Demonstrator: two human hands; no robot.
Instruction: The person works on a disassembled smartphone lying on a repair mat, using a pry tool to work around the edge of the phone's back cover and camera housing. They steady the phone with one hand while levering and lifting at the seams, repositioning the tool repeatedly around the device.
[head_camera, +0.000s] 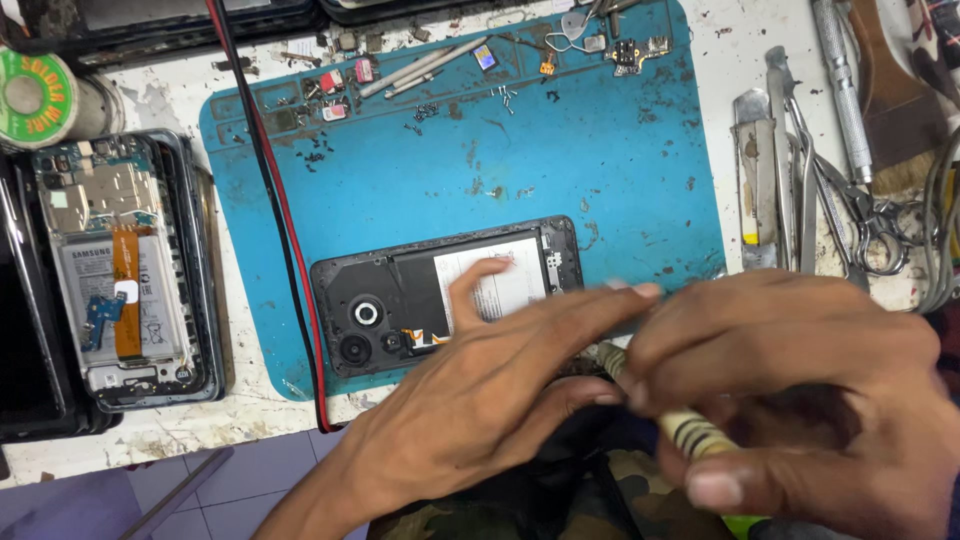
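An opened black phone (400, 300) lies back-up on a blue work mat (560, 170), its battery and camera rings exposed. My left hand (480, 390) rests over the phone's near right part, fingers spread, one fingertip on the battery label. My right hand (800, 390) is closed around a pale screwdriver handle with dark rings (690, 430). Its tip points toward the phone's right end and is hidden behind my left fingers.
A second opened phone (120, 270) sits in a stack at the left beside a solder spool (35, 95). Red and black wires (280, 210) cross the mat's left edge. Tweezers, scissors and a brush (850, 190) lie at the right; small screws and parts (420, 80) line the mat's far edge.
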